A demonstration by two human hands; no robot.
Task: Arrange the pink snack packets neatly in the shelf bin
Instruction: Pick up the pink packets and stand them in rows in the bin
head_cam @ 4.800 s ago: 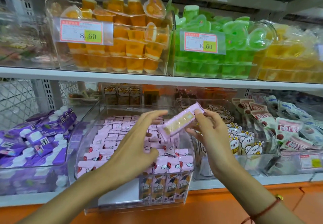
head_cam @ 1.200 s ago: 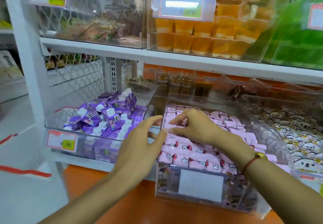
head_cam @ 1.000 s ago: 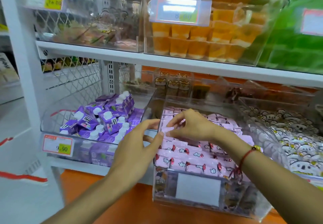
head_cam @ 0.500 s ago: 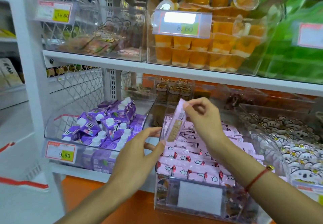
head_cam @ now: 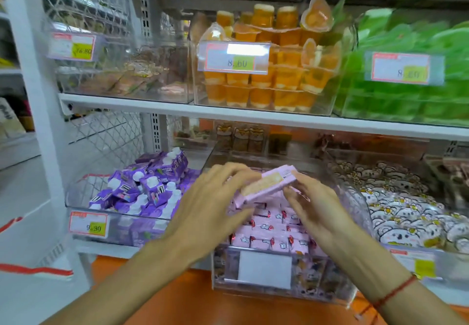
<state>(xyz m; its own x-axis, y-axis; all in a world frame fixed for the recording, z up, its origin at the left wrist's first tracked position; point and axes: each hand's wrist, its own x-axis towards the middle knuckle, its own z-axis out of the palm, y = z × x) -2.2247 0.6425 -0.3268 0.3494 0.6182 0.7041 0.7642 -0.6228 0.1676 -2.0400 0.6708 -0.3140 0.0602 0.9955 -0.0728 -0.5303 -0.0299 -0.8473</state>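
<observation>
One pink snack packet (head_cam: 266, 186) is lifted clear of the rest and held lengthwise between both hands above the clear shelf bin (head_cam: 264, 284), its pale biscuit-window face turned up toward the camera and its right end tilted higher than its left. That raised, two-ended hold looks like a way to square the packet and turn it the right way round before it goes down into a row, though this is a judgement from the pose alone. The left hand (head_cam: 210, 210) is at the packet's lower left end, its fingers curved over the top edge and the thumb underneath, so it appears to grip that end; motion blur keeps the exact contact uncertain. The right hand (head_cam: 317, 208) takes the upper right end, fingertips pinching it from below and behind, with a red cord bracelet (head_cam: 390, 294) on the wrist. Directly beneath the held packet lie the other pink packets (head_cam: 269, 233) in the bin, the front rows laid flat side by side with their printed faces up, which suggests the pattern the held one must match. Just left of this bin stands a bin of purple pouches (head_cam: 144, 187), to the right one of white cartoon-faced packets (head_cam: 406, 213), and on the shelf above, orange jelly cups (head_cam: 266, 86).
</observation>
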